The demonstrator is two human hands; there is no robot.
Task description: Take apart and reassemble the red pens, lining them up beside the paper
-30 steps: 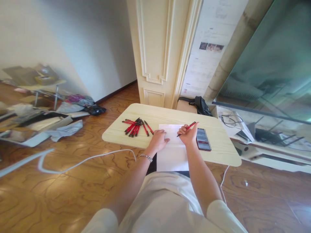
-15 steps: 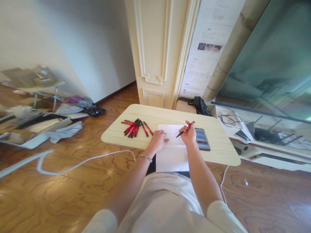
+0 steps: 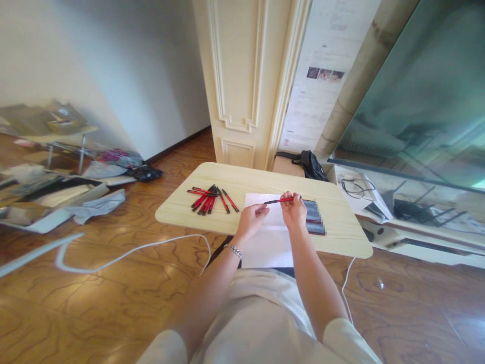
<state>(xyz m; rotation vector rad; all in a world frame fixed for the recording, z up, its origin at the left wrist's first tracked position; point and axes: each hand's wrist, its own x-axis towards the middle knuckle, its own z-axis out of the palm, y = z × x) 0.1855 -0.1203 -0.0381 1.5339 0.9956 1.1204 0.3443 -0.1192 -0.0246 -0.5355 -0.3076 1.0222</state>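
Head view: my right hand [image 3: 294, 212] is turned palm up, fingers curled around a slim red pen with black ends [image 3: 285, 200]. The pen lies nearly level above the paper, black tip toward my left hand [image 3: 251, 220]. Left fingers are half bent, thumb close to them, narrow gap, right at that tip; can't tell whether they touch or pinch it. Silver chain bracelet [image 3: 235, 251] on my left wrist.

Under and between both hands: white rectangular paper sheet [image 3: 267, 248], crease across it, near part running past the worktop edge toward my body. Worktop [image 3: 343, 240] is pale wood-grain, rounded corners.

Left of my left hand: crossed heap of red-and-black pens [image 3: 206, 205], with two more pens [image 3: 231, 200] angled on the side nearer that hand. Just right of my right hand, partly behind it: dark flat phone [image 3: 313, 212], screen pixelated.

Farther out, beyond my right hand: black bag [image 3: 314, 166] past the worktop's far edge. White cable [image 3: 151, 243] over the brown wood floor [image 3: 113, 293], left of my left forearm.
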